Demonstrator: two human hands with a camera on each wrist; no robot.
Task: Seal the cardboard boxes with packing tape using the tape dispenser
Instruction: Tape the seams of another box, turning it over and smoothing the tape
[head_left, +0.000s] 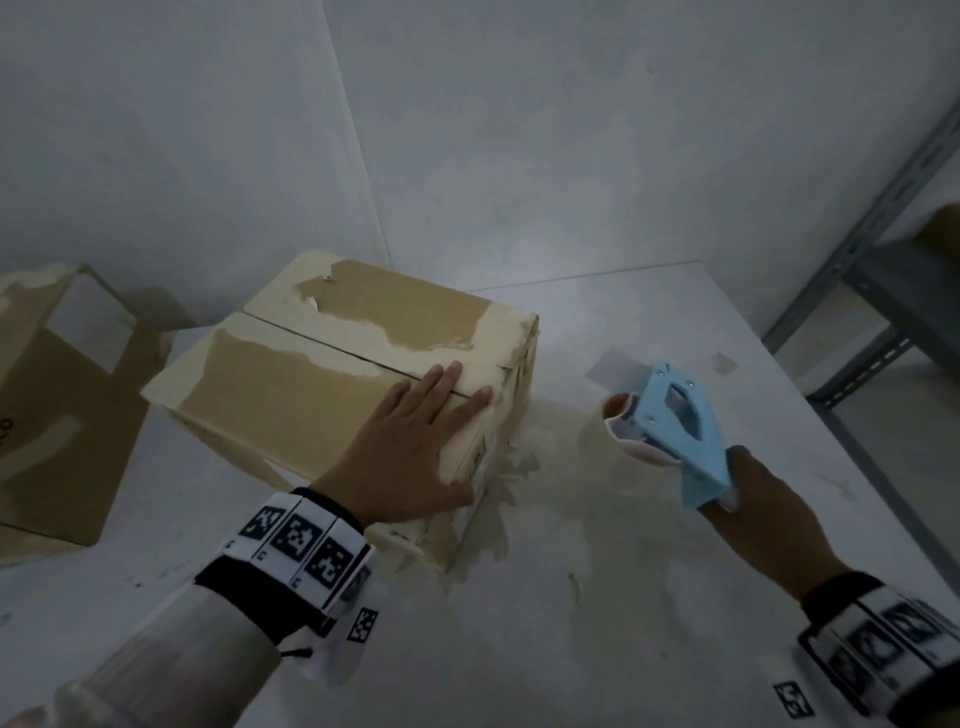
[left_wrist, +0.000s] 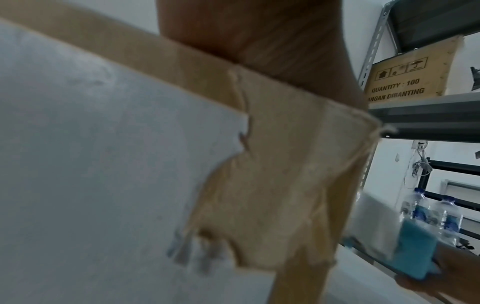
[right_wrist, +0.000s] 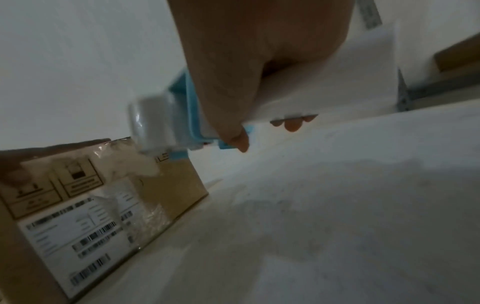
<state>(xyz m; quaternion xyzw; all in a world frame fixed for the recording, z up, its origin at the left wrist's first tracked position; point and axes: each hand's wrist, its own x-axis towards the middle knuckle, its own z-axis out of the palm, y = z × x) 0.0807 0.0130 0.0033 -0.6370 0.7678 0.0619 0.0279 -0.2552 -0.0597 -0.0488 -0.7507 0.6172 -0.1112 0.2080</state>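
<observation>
Left hand (head_left: 410, 441) lies flat on the near-right end of the cardboard box (head_left: 322, 364), whose flaps look stiff but light and may slide if unpinned; right hand (head_left: 763, 499) grips the tape dispenser (head_left: 670, 415) by its rigid blue handle.

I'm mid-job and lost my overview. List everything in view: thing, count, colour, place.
cardboard box: 1, brown with torn pale patches, table centre, flaps closed
open cardboard box: 1, brown, far left
tape dispenser: 1, light blue, right of the closed box
table: 1, white
metal shelf: 1, grey, far right
printed carton: 1, brown, on shelf
water bottles: 2, clear, blue caps
left hand: flat on box
right hand: grips dispenser
</observation>
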